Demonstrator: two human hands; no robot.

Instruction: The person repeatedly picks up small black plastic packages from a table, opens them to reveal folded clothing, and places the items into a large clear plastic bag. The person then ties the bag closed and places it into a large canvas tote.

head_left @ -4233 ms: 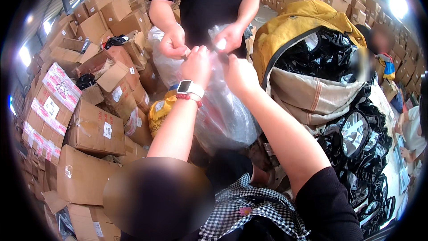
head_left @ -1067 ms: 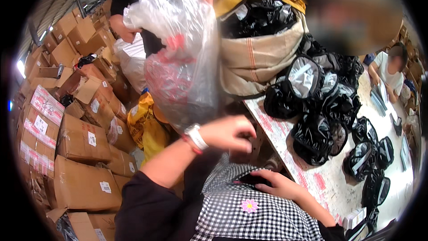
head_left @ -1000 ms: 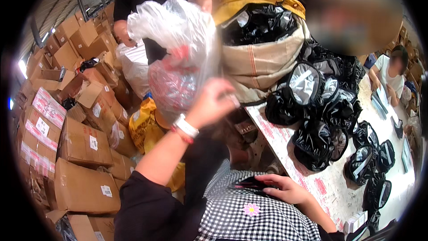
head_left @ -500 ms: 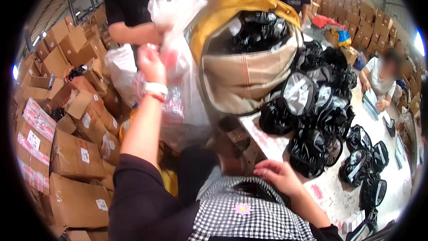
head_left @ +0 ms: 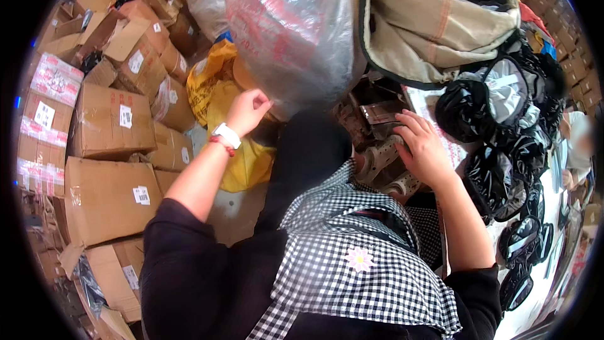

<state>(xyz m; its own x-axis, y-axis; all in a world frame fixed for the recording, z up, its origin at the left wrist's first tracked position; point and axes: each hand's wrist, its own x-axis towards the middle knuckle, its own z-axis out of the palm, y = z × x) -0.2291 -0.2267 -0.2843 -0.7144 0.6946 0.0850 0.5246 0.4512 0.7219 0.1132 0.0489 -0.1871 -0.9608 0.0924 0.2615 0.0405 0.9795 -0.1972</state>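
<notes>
My left hand (head_left: 248,112), with a white watch and red bead bracelet at the wrist, is held low with its fingers curled together. Its fingertips are by the lower edge of a big see-through plastic bag (head_left: 296,25) with red print; whether they pinch anything is hidden. Open and bent at the fingers, my right hand (head_left: 425,151) hovers beside the table edge, above a foot in a light patterned clog (head_left: 379,158). Beyond it stands a large beige fabric sack (head_left: 421,44) with a dark rim, holding black glossy items.
Brown cartons (head_left: 113,119) are stacked on the left. A yellow bag (head_left: 245,167) lies on the floor near my left hand. Black and grey pouch-like items (head_left: 494,179) cover much of the white table (head_left: 535,315) on the right, where another person (head_left: 576,145) sits farther back.
The view has tipped downward. My left hand has come down from the plastic bag's upper part, near the other person's hands. My right hand has moved forward, its fingers spreading.
</notes>
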